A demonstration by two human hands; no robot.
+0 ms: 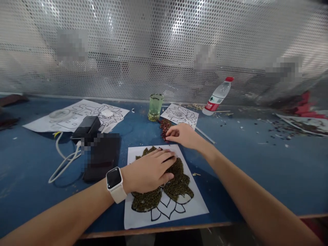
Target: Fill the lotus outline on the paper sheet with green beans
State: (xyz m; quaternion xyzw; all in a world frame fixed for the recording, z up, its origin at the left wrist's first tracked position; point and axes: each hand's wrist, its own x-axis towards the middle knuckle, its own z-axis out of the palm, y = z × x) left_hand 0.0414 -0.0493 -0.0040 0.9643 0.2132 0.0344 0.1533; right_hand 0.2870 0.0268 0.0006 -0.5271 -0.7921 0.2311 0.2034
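Flower sheet (194, 205): at the near edge of the table (256, 177); centre hidden under the left hand (150, 171)
Left hand: flat on the green beans (179, 186), fingers straight, gripping nothing
Right hand (181, 135): fingertips curled onto the red beans (164, 125) beyond the sheet; any pinch unclear
Bottle (217, 96): red label unreadable

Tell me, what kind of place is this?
Probably a craft workbench: a table with a perforated screen behind, a flower sheet partly covered with green beans, and a pile of red beans.
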